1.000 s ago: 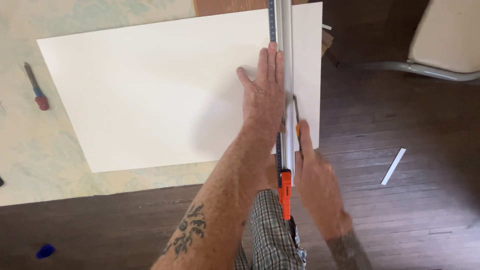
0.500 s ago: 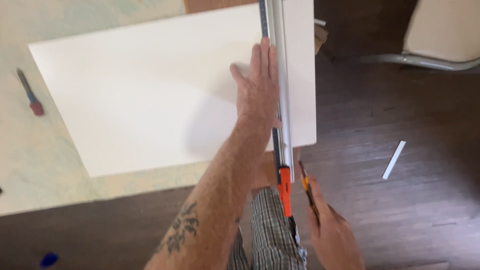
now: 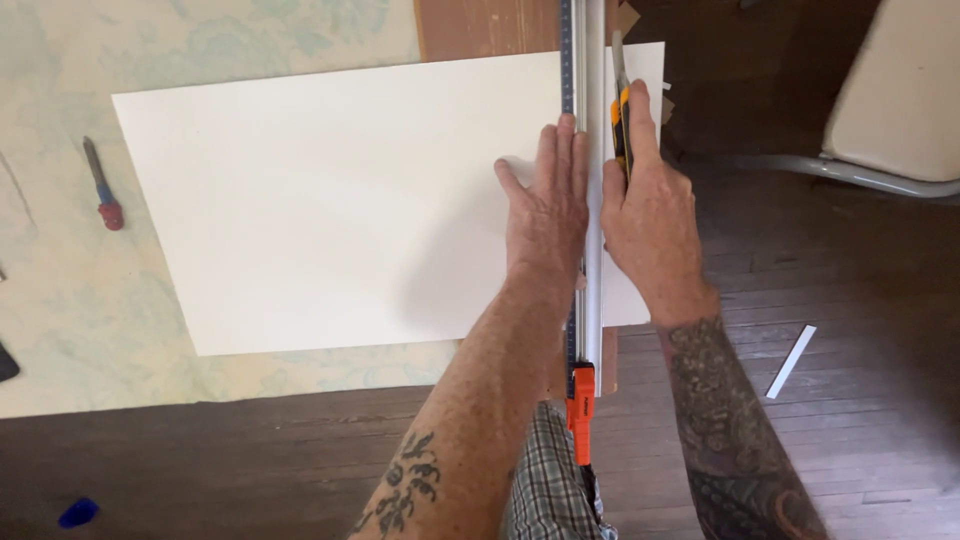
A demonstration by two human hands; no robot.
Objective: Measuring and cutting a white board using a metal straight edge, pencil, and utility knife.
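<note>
White foam-type board (image 3: 330,200), a big flat rectangular sheet, lies on the pale patterned floor covering (image 3: 200,40), with its right edge hanging over a strip of brown wood (image 3: 480,28) and the dark plank floor (image 3: 860,300). We've got the long silver metal straightedge with the orange end (image 3: 592,250) laid down the board near its right edge, leaving a narrow strip of board to the right of it.

As for progress, our guess is the cut is only just starting: the orange-and-black utility knife (image 3: 622,120) sits up near the far end of the board, and we can't see any finished slit below it. The whole run toward us looks left to do.

Our left hand (image 3: 548,215) lies flat and open, fingers stretched out along the straightedge, pressing it onto the board. Our right hand (image 3: 645,215) is closed around the knife, index finger along its back, blade end tight against the straightedge's right side.

Off to the left a small red-handled tool (image 3: 102,190) lies well apart, and a thin white offcut strip (image 3: 791,361) rests on the planks to the right.
</note>
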